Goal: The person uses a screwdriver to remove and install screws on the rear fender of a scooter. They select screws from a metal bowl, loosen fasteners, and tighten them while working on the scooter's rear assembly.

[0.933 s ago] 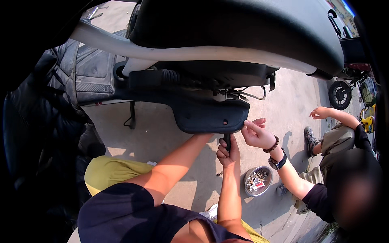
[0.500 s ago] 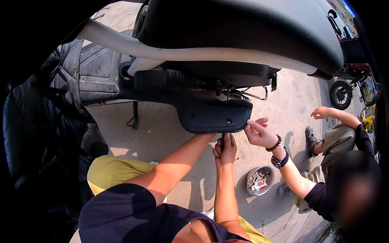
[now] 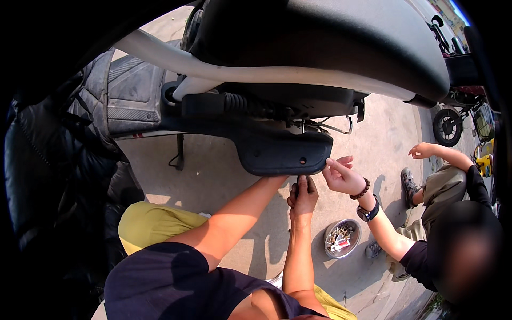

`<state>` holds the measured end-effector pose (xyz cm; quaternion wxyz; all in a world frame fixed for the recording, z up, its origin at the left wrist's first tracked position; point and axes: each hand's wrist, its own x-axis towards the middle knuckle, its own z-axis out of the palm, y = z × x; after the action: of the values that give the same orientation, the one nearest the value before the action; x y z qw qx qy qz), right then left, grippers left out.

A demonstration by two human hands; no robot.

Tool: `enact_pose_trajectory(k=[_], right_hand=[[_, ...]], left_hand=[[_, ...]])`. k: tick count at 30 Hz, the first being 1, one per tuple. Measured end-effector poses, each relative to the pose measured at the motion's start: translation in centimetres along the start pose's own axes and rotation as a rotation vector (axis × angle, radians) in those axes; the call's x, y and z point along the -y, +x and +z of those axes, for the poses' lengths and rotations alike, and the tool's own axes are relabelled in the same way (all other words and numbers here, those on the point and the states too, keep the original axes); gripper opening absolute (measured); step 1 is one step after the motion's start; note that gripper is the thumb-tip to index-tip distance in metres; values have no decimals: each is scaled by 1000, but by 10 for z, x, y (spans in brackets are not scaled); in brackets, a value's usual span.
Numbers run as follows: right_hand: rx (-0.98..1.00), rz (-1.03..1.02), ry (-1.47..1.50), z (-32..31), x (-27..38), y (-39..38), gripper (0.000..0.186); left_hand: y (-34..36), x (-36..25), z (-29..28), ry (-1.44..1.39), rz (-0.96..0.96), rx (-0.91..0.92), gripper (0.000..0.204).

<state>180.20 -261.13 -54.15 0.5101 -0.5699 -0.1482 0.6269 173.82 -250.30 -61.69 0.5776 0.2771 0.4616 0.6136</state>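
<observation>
A black plastic footrest panel [image 3: 285, 154] juts from the side of a scooter, with a small hole near its right end. My left forearm [image 3: 242, 213] reaches beneath it, and the panel hides that hand. Just below the panel's near edge, my right hand [image 3: 303, 197] is closed with its thumb pointing up, around something dark and narrow that I cannot make out. At the panel's right corner, another person's hand [image 3: 344, 177], with a beaded bracelet and a black watch, pinches the edge.
Overhead spans the scooter's black seat [image 3: 320, 42] above a pale frame tube [image 3: 256, 72]. A metal bowl [image 3: 343, 238] of small hardware stands on the concrete. The other person crouches at right, their other hand [image 3: 424, 150] hanging free. Another two-wheeler's wheel [image 3: 447, 127] is beyond.
My right hand has shifted slightly rightward and turned a little at the wrist, still below the panel. The other person's pinch on the corner looks the same.
</observation>
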Motion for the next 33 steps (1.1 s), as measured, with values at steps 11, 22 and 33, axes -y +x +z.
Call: enact_pose_trajectory(k=[11,22,33], right_hand=[[-53,-98,152,2,-18,3,21],[231,169,581,-21,-18,14,28],[212,129,808,-23,-18,2,35]], left_hand=[[-1,6,1,35,-5,-11,41],[-2,7,2,56,-10,-12,40],[-8,9,3,81,-11,-28,39]])
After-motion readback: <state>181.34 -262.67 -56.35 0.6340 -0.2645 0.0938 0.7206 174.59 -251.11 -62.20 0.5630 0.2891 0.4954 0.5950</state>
